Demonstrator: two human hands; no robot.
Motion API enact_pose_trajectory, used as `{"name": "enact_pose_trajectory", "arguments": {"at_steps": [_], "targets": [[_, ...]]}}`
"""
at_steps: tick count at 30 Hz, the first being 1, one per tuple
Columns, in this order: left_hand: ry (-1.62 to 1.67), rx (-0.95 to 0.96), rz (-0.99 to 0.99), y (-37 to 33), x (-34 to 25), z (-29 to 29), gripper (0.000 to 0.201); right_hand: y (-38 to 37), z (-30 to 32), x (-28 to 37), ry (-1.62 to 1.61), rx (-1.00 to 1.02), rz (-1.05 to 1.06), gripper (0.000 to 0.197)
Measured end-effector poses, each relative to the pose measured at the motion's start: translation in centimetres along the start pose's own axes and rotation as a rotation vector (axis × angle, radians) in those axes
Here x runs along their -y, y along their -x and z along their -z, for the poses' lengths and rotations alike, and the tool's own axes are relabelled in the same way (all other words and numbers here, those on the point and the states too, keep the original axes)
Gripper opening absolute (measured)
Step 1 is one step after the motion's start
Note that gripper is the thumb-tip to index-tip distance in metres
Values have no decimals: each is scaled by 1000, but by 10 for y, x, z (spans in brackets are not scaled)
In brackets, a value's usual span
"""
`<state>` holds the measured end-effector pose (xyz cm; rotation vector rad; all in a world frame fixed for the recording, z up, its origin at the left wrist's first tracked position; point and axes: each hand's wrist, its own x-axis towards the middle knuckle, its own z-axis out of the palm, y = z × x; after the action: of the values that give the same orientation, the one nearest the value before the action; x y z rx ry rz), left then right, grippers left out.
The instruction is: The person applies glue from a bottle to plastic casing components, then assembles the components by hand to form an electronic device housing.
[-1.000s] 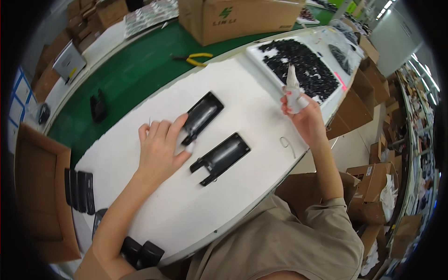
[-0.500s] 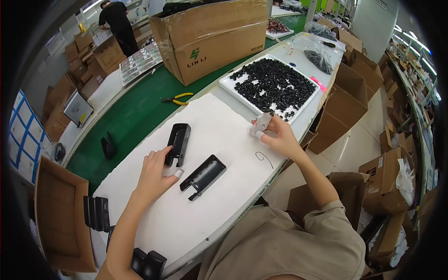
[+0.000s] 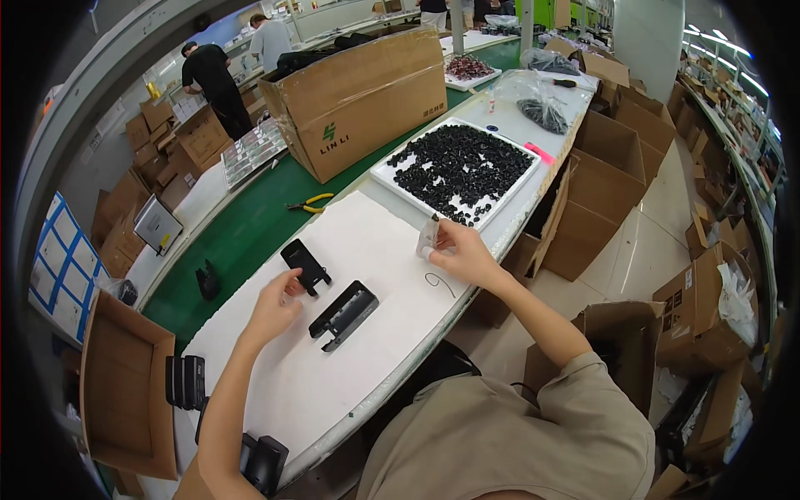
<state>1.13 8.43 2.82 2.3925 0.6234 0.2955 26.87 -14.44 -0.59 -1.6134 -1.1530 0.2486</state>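
Observation:
On the white sheet (image 3: 367,237) lie two long black plastic housings. The farther housing (image 3: 305,265) shows a smooth, flat face and has small prongs at its near end. My left hand (image 3: 277,307) is beside it, fingers loosely bent and apart, fingertips at its left edge; whether they touch it I cannot tell. The nearer housing (image 3: 343,315) rests to the right of that hand, its hollow side and notched end showing. Over the sheet's right side my right hand (image 3: 463,252) pinches a small crumpled clear plastic bag (image 3: 427,235), with a small dark bit at its top.
A white tray (image 3: 383,177) of small black parts sits beyond my right hand. Yellow-handled pliers (image 3: 312,203) and a black part (image 3: 207,280) lie on the green surface (image 3: 250,218). A large carton (image 3: 375,108) stands behind; an open box (image 3: 125,400) and more housings (image 3: 185,382) are at left.
The farther housing has turned over, from hollow side to smooth face. My left hand has drawn its fingers in beside it. My right hand still pinches the bag; the whole view has shifted.

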Motion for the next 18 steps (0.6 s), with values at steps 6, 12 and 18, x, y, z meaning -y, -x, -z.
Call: {"name": "enact_pose_trajectory", "arguments": {"at_steps": [6,12,18], "targets": [[-352,-176,-141,-19,7,10,32,-15,1,4,84,-8,22,30],[-383,-161,-236,-30,3,13,19,-43,8,-7,379,-68,152,29],[-250,-106,-251,-38,4,0,17,-51,15,-27,508,-62,201,32]]}}
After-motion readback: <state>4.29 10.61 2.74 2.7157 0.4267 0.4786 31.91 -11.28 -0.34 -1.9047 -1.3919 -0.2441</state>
